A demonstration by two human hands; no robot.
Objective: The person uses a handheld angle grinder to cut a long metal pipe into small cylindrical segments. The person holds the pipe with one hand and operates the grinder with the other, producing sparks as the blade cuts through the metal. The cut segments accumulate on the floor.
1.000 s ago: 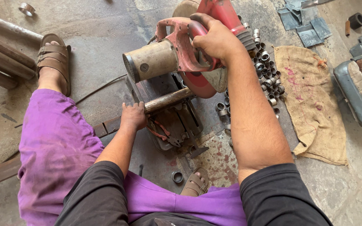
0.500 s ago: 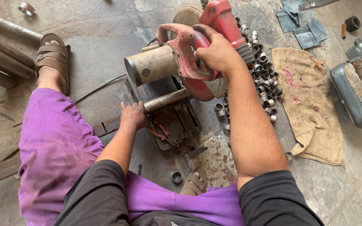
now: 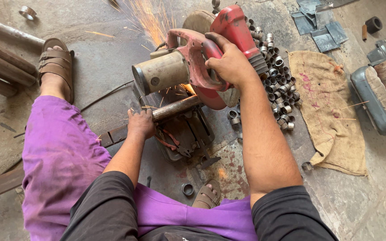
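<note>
My right hand (image 3: 229,62) grips the red handle of a chop saw (image 3: 188,67), whose blade is down on a steel pipe (image 3: 177,107). Sparks fly up and back from the cut. My left hand (image 3: 140,123) holds the near end of that pipe against the saw's base (image 3: 188,134). I sit on the floor in purple trousers, legs spread on either side of the saw.
A heap of several short cut pipe rings (image 3: 277,76) lies right of the saw, beside a burlap sack (image 3: 327,107). One ring (image 3: 187,189) lies near my right sandal (image 3: 206,195). Long bars (image 3: 1,67) lie at the far left. Metal scraps (image 3: 320,27) lie at the back right.
The saw head has swung down onto the pipe and sparks now fly. My left hand stays on the pipe.
</note>
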